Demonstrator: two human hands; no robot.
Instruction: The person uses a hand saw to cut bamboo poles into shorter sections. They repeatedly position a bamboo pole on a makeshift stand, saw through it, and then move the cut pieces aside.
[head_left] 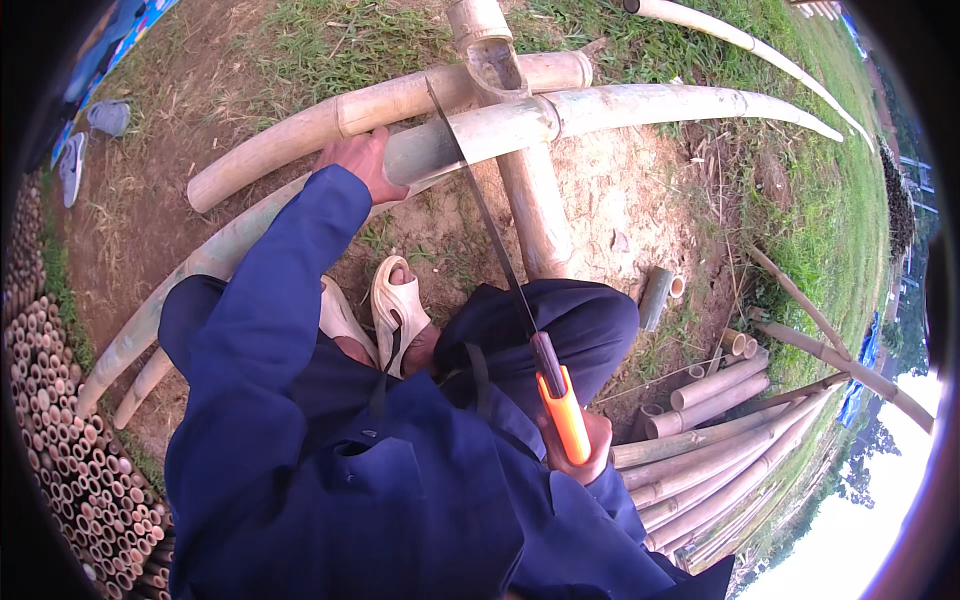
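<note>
My right hand [592,446] is closed around the orange and dark handle of a hand saw [566,420]. Its long thin blade reaches up and away from me and lies across a thick pale-green bamboo pole [610,108], at a slant. Just left of the blade, my left hand [360,163] grips this same pole, the fingers partly hidden behind it. A second, yellowish bamboo pole [390,105] lies beyond it. Both poles rest on a thick notched bamboo piece [535,205] that runs toward me. Whether the teeth have cut into the pole I cannot tell.
At lower left lies a large stack of cut bamboo tubes [85,465]. Long bamboo poles [720,450] are piled at my right, near a short green bamboo offcut [655,298]. A person's shoe [73,168] shows at upper left. My sandaled feet [395,310] are below the pole.
</note>
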